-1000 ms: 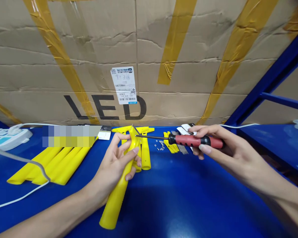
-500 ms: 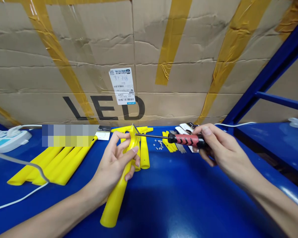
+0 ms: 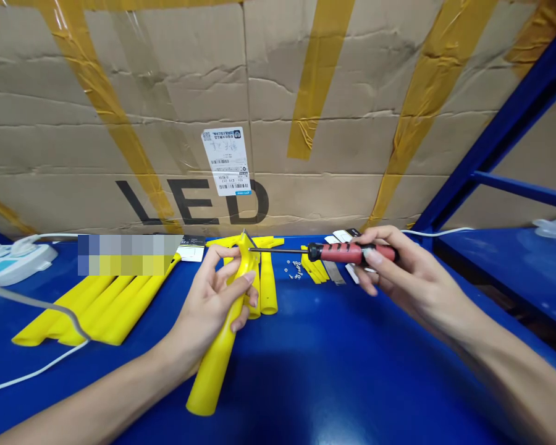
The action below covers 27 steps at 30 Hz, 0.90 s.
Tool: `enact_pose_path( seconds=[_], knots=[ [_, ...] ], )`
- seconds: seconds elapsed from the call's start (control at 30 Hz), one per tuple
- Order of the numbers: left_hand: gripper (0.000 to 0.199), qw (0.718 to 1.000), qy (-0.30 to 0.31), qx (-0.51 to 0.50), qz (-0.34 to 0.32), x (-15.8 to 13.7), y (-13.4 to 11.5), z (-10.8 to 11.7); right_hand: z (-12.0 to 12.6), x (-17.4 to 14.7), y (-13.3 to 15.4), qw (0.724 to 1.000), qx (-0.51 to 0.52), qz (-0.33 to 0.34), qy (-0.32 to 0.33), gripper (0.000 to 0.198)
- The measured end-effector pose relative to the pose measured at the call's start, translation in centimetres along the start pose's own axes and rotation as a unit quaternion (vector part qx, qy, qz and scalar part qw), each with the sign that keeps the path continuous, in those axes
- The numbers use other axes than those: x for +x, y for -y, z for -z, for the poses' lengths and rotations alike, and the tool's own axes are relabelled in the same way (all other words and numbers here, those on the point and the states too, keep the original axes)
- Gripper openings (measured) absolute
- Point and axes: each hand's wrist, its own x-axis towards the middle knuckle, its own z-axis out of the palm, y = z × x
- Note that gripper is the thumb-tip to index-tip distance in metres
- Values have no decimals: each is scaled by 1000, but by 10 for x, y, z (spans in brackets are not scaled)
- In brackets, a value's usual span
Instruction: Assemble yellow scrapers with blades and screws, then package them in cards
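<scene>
My left hand [image 3: 225,293] is closed around a yellow plastic handle [image 3: 212,377], tilted with its wide hollow end toward me. A thin metal blade [image 3: 249,238] shows at the handle's upper end. In my right hand [image 3: 401,266] is a screwdriver [image 3: 352,253] with a red and black grip, held level. Its shaft points left, and the tip meets the side of the handle's head; whether a screw sits there is too small to see. Behind the handle, other yellow tool pieces [image 3: 269,284] lie on the blue table [image 3: 315,371].
Small screws [image 3: 296,270], yellow strips [image 3: 314,266] and a grey metal blade [image 3: 334,273] lie beyond the screwdriver. Several yellow handles [image 3: 106,306] rest at left, crossed by a cable [image 3: 69,315]. A power strip [image 3: 18,262] sits far left. A cardboard box [image 3: 167,142] stands behind.
My right hand has turned and shifted its fingers on the screwdriver's grip. The tip stays at the handle's head, and my left hand holds nearly the same pose.
</scene>
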Motion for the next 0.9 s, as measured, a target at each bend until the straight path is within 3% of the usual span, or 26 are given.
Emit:
enact_pose_path(
  seconds=[0.1, 0.23, 0.4, 0.57, 0.7, 0.8, 0.9],
  knots=[
    [37, 1000, 4, 4, 3, -1, 0, -1, -1, 0, 0, 999, -23, -9, -38, 26],
    [38, 1000, -9, 2, 2, -1, 0, -1, 0, -1, 3, 999, 34, 2, 31, 29],
    [38, 1000, -4, -5, -6, -1, -1, -1, -1, -1, 1, 1000, -19, 0, -15, 28],
    [41, 999, -31, -11, -6, 1, -4, 0, -3, -2, 2, 999, 18, 10, 36, 35],
    [40, 1000, -24, -6, -10, 0, -4, 1, -7, -3, 4, 1000, 2, 3, -14, 27],
    [41, 999, -30, -11, -12, 0, -3, 2, -7, -3, 6, 999, 44, 4, 21, 32],
    [40, 1000, -24, -8, -6, 0, 0, 2, -6, -3, 7, 999, 16, 0, 35, 29]
  ],
)
